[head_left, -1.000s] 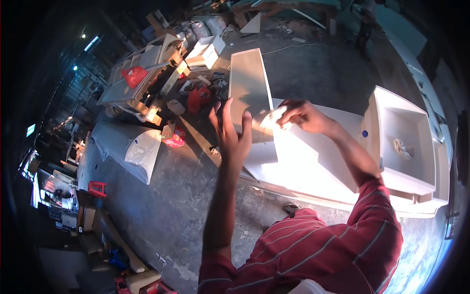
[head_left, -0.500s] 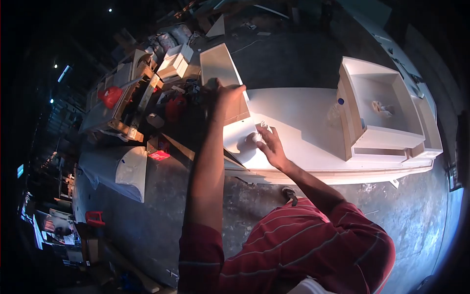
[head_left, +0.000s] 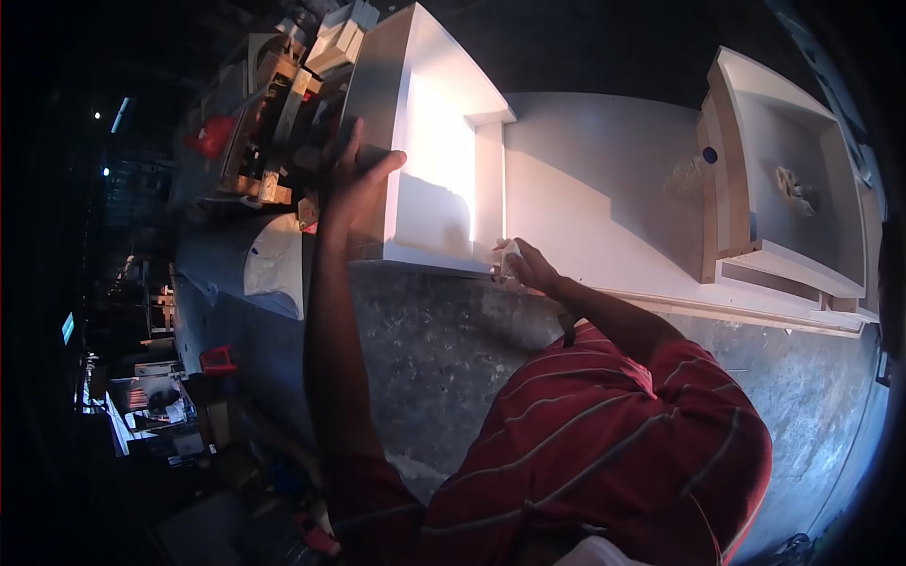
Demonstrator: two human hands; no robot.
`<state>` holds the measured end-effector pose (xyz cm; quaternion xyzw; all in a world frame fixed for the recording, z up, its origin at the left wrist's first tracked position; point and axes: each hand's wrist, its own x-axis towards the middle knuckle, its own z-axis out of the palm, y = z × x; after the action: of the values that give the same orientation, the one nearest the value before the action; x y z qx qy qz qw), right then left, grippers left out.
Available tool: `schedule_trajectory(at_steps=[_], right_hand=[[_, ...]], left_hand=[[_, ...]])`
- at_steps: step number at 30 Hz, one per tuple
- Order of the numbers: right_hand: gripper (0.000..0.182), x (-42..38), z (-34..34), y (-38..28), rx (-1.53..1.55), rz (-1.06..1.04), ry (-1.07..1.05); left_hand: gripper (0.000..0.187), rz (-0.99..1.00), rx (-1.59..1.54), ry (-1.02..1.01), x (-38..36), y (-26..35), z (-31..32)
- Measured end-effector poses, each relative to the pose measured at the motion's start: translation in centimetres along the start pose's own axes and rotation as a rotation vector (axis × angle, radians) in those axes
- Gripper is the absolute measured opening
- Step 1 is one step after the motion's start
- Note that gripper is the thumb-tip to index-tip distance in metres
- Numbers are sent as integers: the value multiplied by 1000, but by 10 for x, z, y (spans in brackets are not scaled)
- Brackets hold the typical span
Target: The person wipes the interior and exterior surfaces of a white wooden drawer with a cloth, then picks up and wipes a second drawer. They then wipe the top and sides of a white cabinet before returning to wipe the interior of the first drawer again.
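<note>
A white open box like a drawer (head_left: 439,179) stands at the left end of the long white panel (head_left: 585,170), its hollow facing up and brightly lit. Against its outer left side rests my left hand (head_left: 361,179), fingers spread along the board and thumb reaching to the rim. My right hand (head_left: 536,269) is closed on a crumpled white cloth (head_left: 505,253), right at the box's near right corner and the panel's front edge.
Another white drawer box (head_left: 793,179) sits at the panel's right end with a crumpled pale scrap (head_left: 795,189) inside. Wooden frames (head_left: 274,141) and a red bag (head_left: 212,137) are at the left. A red stool (head_left: 218,359) stands on the concrete floor (head_left: 444,349).
The box has turned from showing its outer board to showing its lit hollow. My left hand has shifted left along it. My right hand, with the cloth, has moved slightly right in view.
</note>
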<state>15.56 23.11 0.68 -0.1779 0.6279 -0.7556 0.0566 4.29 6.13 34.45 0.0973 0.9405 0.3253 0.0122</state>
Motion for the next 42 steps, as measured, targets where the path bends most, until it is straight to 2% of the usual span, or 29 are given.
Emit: schedule_trajectory(at_steps=[1,2,3,4,5,6,7,9,11,12,15,19,21,23,24,27,29,31,32,34,35,37,38,40,41,42], right_hand=[[28,5,4,16,238,-84,150],[27,8,-2,32,251,-112,248],[26,14,-4,45,414,-16,389],[28,22,-18,40,-476,62,511],[32,34,-22,48,-229,188,664],[35,41,-28,35,-39,312,690],[39,57,-29,41,69,169,756],[32,75,-24,25,40,229,558],[18,88,-5,27,267,184,71],[10,95,0,50,-174,-216,-305],[15,100,9,62,-664,-318,-619],[19,104,4,75,-801,-445,-601],[22,111,-3,69,-871,-119,-401],[19,118,-16,66,-717,-3,-164],[20,116,-22,53,-603,-100,18],[25,97,-7,18,-527,-218,52],[28,86,5,33,-495,-420,-187],[28,75,8,53,-795,-359,-420],[28,74,10,56,-797,-362,-418],[26,79,13,46,-826,-182,-434],[26,77,17,45,-823,-187,-438],[23,82,20,42,-471,-94,-172],[23,83,24,40,-469,-99,-174],[19,88,39,3,125,135,-21],[19,91,46,-18,131,134,-20],[17,92,52,-40,202,-6,-131]], left_hand=[[89,15,-31,-2,4,-11,-2],[85,18,36,-29,12,-25,-5],[96,61,49,-6,17,-38,-6],[96,63,35,-11,12,-32,-7],[95,65,21,-15,7,-21,-10],[92,39,30,-3,7,-23,-9],[92,67,46,-4,4,-17,-10],[91,133,108,20,3,-20,-8],[90,139,181,25,0,-19,-5],[90,172,249,37,-1,-17,-3],[88,170,257,22,-5,-12,-1],[92,208,357,27,-11,13,14],[94,190,346,49,-12,22,21],[94,275,427,57,-14,28,27],[94,265,438,61,-14,33,29],[94,259,422,23,-12,27,24],[94,247,417,26,-12,27,24],[94,231,410,33,-13,28,25],[94,245,415,34,-14,29,26],[94,262,426,45,-13,29,26],[94,282,443,39,-13,27,26],[94,312,465,44,-11,29,24],[92,282,494,31,-11,32,24],[91,245,531,10,-12,38,27],[89,192,557,50,-11,41,33],[87,135,580,86,-11,43,37]])
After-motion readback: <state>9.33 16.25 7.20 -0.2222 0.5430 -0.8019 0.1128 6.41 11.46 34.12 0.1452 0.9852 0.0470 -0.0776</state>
